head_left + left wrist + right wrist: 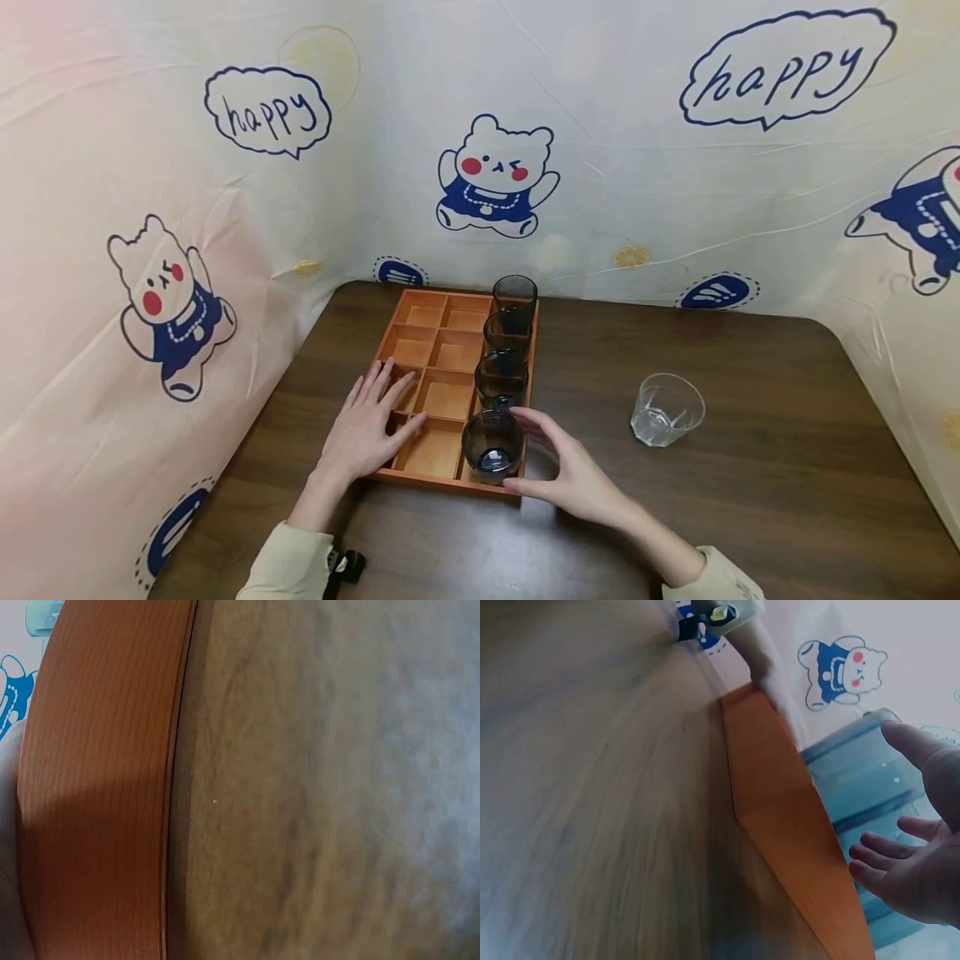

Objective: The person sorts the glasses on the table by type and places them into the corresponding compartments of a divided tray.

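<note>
A wooden tray (405,475) divided into square compartments lies on the table. Four dark tinted glasses would fill its right column; the nearest glass (492,446) stands upright in the front right compartment. Around the right side of that glass is my right hand (573,475), thumb and fingers spread apart, fingertips right at its wall. The right wrist view shows the hand (922,825) with loosely extended fingers beside the bluish glasses (870,769). My left hand (363,433) rests with spread fingers over the tray's left edge, holding no glass.
A clear faceted glass (666,410) stands upright on the dark wood table (757,467), right of the tray. A printed cloth (622,167) with bears hangs behind the table and along its sides. A black band (347,565) sits at the left cuff.
</note>
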A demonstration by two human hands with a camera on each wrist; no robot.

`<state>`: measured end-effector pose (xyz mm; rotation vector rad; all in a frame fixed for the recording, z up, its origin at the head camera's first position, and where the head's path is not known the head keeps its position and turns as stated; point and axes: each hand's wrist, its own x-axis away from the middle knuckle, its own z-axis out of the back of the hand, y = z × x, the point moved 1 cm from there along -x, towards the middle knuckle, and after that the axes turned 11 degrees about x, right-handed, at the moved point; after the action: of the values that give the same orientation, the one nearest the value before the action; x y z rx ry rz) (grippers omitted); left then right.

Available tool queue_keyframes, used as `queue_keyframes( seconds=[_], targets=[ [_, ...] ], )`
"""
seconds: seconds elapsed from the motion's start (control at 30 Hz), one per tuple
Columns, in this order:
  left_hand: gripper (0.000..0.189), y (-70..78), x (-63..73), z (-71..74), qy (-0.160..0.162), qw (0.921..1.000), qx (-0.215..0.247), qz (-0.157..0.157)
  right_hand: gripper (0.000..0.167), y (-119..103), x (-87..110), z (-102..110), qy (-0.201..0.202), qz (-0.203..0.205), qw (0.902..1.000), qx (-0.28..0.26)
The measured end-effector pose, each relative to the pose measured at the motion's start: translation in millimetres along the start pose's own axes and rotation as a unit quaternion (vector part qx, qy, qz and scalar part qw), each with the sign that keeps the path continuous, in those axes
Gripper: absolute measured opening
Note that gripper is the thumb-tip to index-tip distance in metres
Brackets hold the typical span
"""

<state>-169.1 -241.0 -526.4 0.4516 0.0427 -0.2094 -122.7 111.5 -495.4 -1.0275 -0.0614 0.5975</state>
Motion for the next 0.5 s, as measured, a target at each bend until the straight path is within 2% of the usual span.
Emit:
queue_keyframes(
  seconds=[0.5],
  targets=[
    [0.085,-0.4,0.2,-0.2,0.002,1.0,-0.003,0.0,0.082,25.1,30.5,16.1,0.038,0.031,0.9988,-0.008]
  ],
)
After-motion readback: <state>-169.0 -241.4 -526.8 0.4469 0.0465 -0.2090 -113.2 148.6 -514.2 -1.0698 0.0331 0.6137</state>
